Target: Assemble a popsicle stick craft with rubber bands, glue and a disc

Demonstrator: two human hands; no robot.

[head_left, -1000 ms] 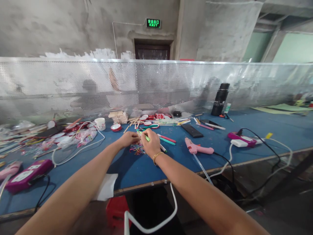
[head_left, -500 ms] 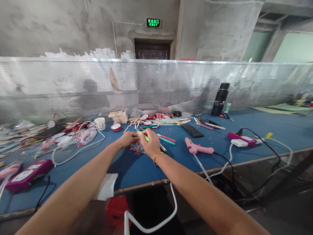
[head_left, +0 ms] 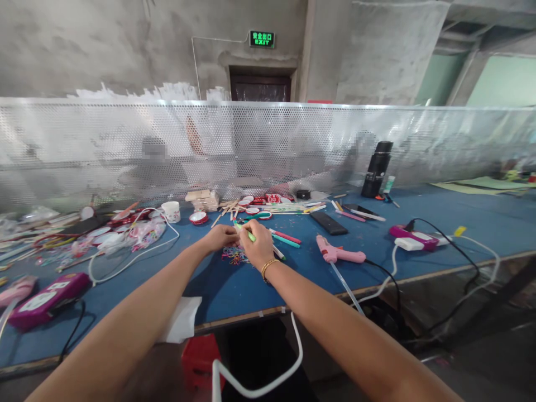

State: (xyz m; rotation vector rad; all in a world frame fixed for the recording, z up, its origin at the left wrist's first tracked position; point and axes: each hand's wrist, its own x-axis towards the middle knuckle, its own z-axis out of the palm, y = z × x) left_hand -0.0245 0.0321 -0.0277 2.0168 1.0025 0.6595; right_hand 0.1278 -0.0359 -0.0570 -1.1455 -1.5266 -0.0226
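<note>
My right hand (head_left: 257, 244) is closed around a light green marker (head_left: 251, 237), holding it at a slant like a pen. Close against it, my left hand (head_left: 221, 238) has its fingers pinched together; whatever they grip is too small and hidden to tell. Under both hands lies a tangle of colourful thin loops (head_left: 234, 255). Just to the right rest a red marker (head_left: 286, 235), a teal marker (head_left: 287, 242) and a white marker (head_left: 278, 252). Beyond my fingers is a tool with teal handles (head_left: 260, 216), probably scissors.
A pink glue gun (head_left: 341, 255) lies on the blue table (head_left: 251, 296), its cord running right to a purple power strip (head_left: 414, 238). A black phone (head_left: 329, 223), a black bottle (head_left: 377, 170) and a paper cup (head_left: 171, 211) stand or lie farther back. Craft clutter fills the left.
</note>
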